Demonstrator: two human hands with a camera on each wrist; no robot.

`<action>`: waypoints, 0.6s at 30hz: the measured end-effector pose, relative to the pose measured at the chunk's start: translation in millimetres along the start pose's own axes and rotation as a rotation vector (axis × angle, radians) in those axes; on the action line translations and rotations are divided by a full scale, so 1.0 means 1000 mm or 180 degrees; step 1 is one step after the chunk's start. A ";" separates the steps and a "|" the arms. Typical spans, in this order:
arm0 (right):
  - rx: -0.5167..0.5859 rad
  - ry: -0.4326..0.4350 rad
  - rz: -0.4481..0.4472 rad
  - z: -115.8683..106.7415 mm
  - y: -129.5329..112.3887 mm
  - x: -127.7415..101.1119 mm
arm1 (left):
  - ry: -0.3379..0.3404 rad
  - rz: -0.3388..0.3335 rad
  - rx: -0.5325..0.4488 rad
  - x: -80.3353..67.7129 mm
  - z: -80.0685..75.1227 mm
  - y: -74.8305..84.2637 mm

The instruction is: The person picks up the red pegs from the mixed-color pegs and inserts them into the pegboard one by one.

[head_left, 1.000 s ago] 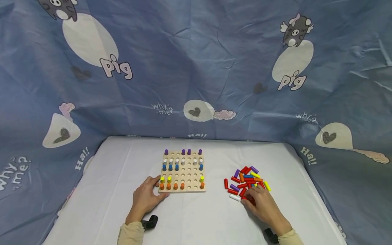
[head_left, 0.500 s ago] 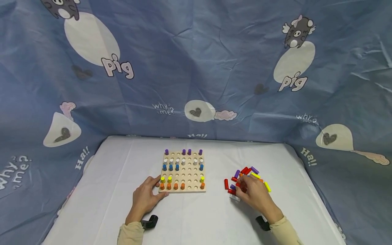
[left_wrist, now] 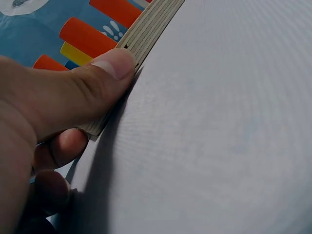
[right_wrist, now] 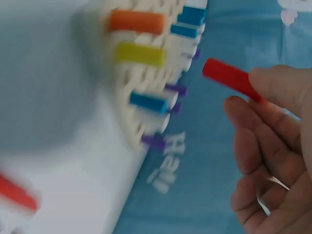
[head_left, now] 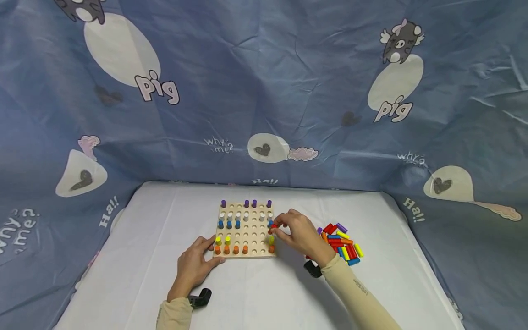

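A wooden pegboard (head_left: 247, 257) lies on the white table with upright pegs in rows: purple at the back, then white, blue, yellow and orange at the front. My left hand (head_left: 193, 262) holds its front left corner, thumb along the front edge (left_wrist: 146, 39) and fingers at the left side. Between thumb and fingertips, my right hand (head_left: 303, 236) pinches a red peg (right_wrist: 231, 78). That hand is over the board's right edge, beside the blue peg there, with the red peg tilted and clear of the board in the right wrist view.
A loose pile of pegs (head_left: 340, 243) in red, orange, yellow, blue and purple lies right of the board, partly hidden by my right forearm. A blue patterned cloth (head_left: 264, 91) stands behind and around the table.
My right hand has left the peg pile and moved left to the board's right edge, carrying a red peg. My left hand stays at the board's corner.
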State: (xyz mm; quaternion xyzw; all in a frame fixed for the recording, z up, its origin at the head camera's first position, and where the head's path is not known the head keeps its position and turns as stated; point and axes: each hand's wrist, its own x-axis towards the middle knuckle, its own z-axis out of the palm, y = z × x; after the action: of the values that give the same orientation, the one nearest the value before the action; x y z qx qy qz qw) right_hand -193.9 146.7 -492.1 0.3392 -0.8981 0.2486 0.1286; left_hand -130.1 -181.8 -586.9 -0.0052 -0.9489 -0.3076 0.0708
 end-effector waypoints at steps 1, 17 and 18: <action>-0.0012 -0.0018 -0.0067 0.004 -0.003 0.008 | 0.0007 0.0007 -0.0001 0.000 0.000 0.001; -0.0201 -0.0201 -0.0393 0.066 -0.041 0.085 | -0.0071 0.0005 -0.0019 -0.001 -0.004 0.000; -0.0203 -0.0203 -0.0407 0.069 -0.042 0.088 | -0.0063 0.0012 -0.0021 -0.001 -0.004 0.000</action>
State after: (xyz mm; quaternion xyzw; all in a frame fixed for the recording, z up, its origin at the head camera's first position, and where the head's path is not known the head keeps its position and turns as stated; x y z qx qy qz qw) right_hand -234.0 34.9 -499.7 0.3993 -0.8857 0.2002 0.1263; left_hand -128.5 -184.5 -583.7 -0.0103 -0.9485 -0.3106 0.0619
